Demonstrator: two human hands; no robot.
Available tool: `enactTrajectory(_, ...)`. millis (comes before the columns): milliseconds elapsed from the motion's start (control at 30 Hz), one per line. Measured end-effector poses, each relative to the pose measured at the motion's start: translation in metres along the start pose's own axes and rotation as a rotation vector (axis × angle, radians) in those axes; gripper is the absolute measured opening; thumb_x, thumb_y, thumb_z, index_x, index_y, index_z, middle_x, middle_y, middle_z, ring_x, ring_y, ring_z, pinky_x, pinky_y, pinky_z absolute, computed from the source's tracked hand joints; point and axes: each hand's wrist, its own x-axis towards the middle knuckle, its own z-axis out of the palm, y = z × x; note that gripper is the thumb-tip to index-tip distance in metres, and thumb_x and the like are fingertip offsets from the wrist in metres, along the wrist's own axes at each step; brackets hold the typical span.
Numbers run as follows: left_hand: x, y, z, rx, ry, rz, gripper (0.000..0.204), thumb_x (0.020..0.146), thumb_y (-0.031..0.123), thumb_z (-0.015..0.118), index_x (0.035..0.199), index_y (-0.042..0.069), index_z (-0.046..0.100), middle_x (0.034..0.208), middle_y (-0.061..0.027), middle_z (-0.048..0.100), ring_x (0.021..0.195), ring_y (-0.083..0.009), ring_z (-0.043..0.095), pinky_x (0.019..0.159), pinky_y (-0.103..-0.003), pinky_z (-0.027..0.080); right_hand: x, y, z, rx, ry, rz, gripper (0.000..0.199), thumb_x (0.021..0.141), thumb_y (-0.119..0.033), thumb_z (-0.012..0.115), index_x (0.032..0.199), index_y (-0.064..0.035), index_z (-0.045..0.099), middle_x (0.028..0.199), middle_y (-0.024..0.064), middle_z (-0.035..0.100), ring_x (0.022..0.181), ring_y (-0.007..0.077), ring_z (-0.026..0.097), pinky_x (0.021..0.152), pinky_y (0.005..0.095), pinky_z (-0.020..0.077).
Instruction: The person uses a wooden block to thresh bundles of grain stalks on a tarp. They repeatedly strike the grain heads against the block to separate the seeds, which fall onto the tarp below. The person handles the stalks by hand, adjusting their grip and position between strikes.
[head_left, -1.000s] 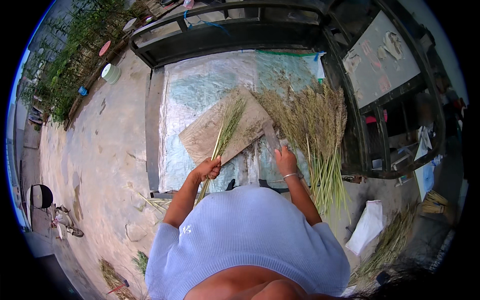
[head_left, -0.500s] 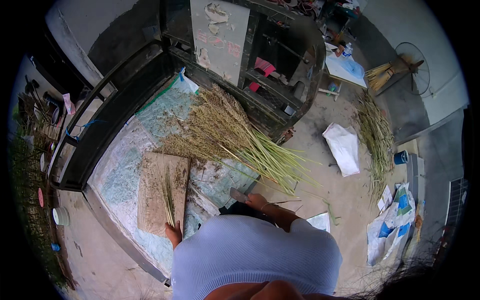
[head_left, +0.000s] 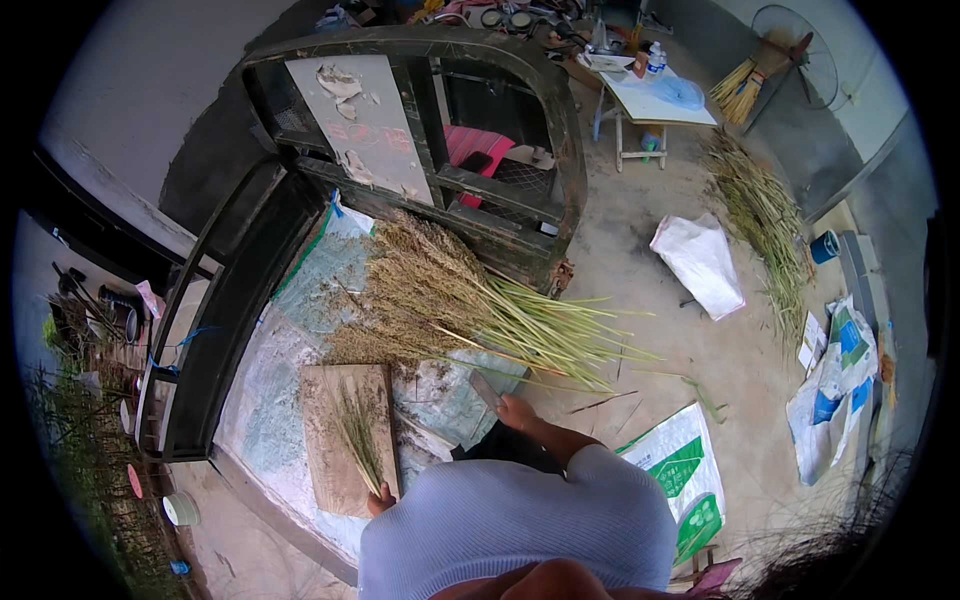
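Note:
My left hand (head_left: 381, 499) is closed around the stalk ends of a small seed-head bunch (head_left: 356, 430). The bunch lies fanned out over a wooden board (head_left: 320, 465), seed heads pointing away from me. On my right side, my right hand (head_left: 515, 410) grips a broad knife (head_left: 486, 388), its flat grey blade pointing up and to the left; the handle is hidden in my fingers. Beyond the board a large heap of cut seed-head stalks (head_left: 430, 285) lies with its green stems to the right. Under board and heap is a pale, debris-strewn sheet (head_left: 255, 385).
A dark bench-like frame (head_left: 205, 370) borders the sheet at left and back. On the floor to the right are a white sack (head_left: 697, 265), a green-and-white sack (head_left: 680, 465), another stalk pile (head_left: 755, 215) and a blue-white bag (head_left: 830, 395). A small table (head_left: 660, 100) stands far right.
The whole view has shifted, bringing more of the green-and-white sack and the small table into sight. Both hands keep their holds, and the small bunch still lies on the board.

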Motion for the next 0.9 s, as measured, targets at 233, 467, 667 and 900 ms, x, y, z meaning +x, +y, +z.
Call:
enactTrajectory(233,-0.020,-0.033,-0.037,0.053,-0.014,0.113,0.030,0.073,0.022,0.074,0.072,0.001,0.052,0.058,-0.0036,0.051,0.053,-0.0108,0.041,0.046,-0.030,0.035,0.044,-0.013,0.024,-0.024,-0.139,0.041,0.030,0.085,-0.022,0.053,0.103,0.0009,0.049,0.087,0.0217,0.060,0.082,0.0388,0.059,0.070,0.0464,0.0483)
enactTrajectory(467,-0.069,-0.042,-0.034,-0.106,0.069,-0.106,0.024,0.075,0.018,0.070,0.079,0.001,0.053,0.063,-0.0016,0.052,0.056,-0.0090,0.043,0.048,-0.028,0.036,0.074,-0.011,0.034,0.012,-0.221,0.122,0.025,0.084,-0.019,0.052,0.102,-0.0022,0.050,0.091,0.0223,0.059,0.089,0.0400,0.056,0.075,0.0471,0.0453)
enactTrajectory(667,-0.105,-0.055,-0.032,-0.328,0.222,-0.199,0.020,0.078,0.014,0.067,0.085,0.001,0.055,0.067,0.0001,0.054,0.058,-0.0075,0.044,0.050,-0.026,0.037,0.092,-0.002,0.067,-0.093,-0.120,0.039,0.019,0.082,-0.021,0.054,0.090,-0.0032,0.053,0.089,0.0202,0.060,0.086,0.0405,0.056,0.075,0.0463,0.0454)
enactTrajectory(900,-0.145,0.023,-0.050,0.034,0.203,-0.297,0.040,0.080,0.039,0.063,0.088,0.000,0.059,0.070,-0.0182,0.060,0.064,-0.0308,0.059,0.059,-0.040,0.044,0.096,0.050,0.090,-0.172,-0.274,0.033,0.016,0.076,-0.011,0.050,0.070,0.0030,0.054,0.071,0.0245,0.058,0.063,0.0407,0.056,0.061,0.0465,0.0436)
